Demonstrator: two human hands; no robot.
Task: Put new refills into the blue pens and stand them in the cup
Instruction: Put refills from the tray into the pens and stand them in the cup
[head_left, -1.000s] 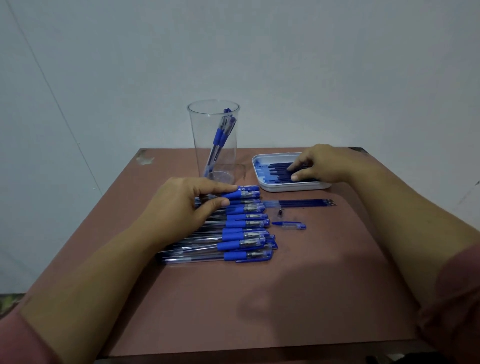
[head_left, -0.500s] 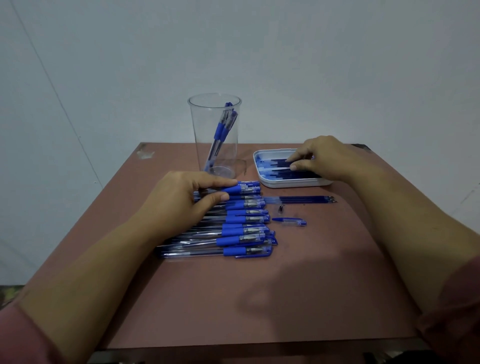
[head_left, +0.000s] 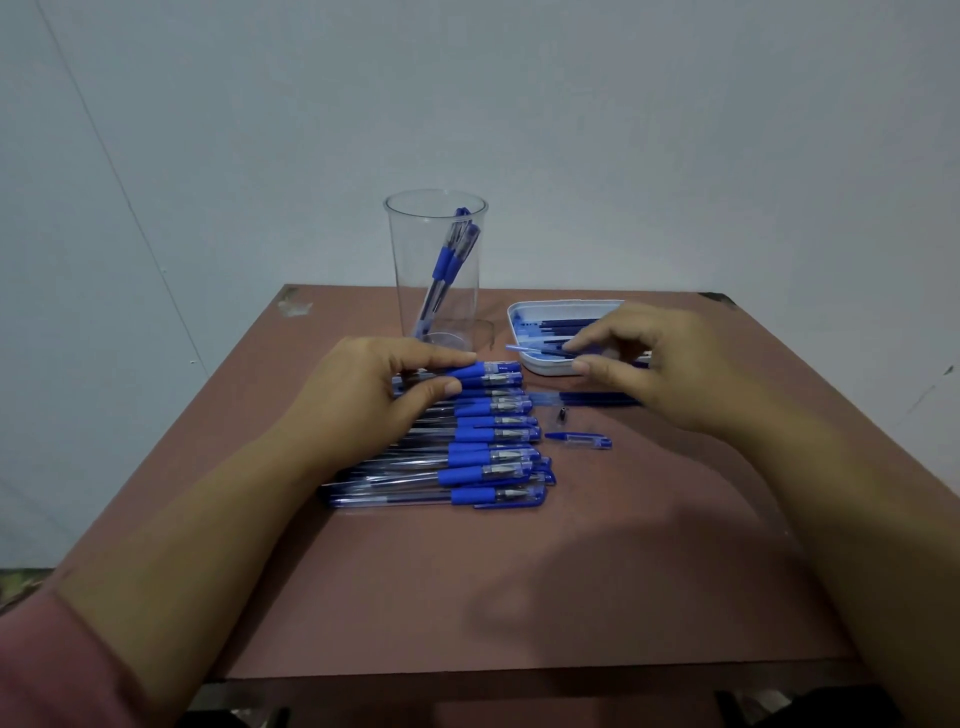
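The right hand (head_left: 660, 364) pinches a thin blue plastic refill (head_left: 535, 351) just above the shallow white tray (head_left: 519, 317). The left hand (head_left: 363, 395) grips a clear blue-gripped pen (head_left: 483, 370) at its fingertips. Best lift the refill level, clear of the rim.

One clear cup (head_left: 441, 291) stands on the one bench (head_left: 519, 597), with two blue pens (head_left: 447, 260) in it. Roughly eleven pens (head_left: 488, 457) lie in a row, overlapping, so the count is inexact. One white tray (head_left: 540, 367) holds several refills (head_left: 566, 325), too crowded to count. One lifted refill (head_left: 535, 351) is above it, and one loose refill (head_left: 592, 399) lies beside it. There are also one cap (head_left: 579, 441), one tiny metal piece (head_left: 562, 414), one left hand (head_left: 363, 400) and one right hand (head_left: 660, 369).
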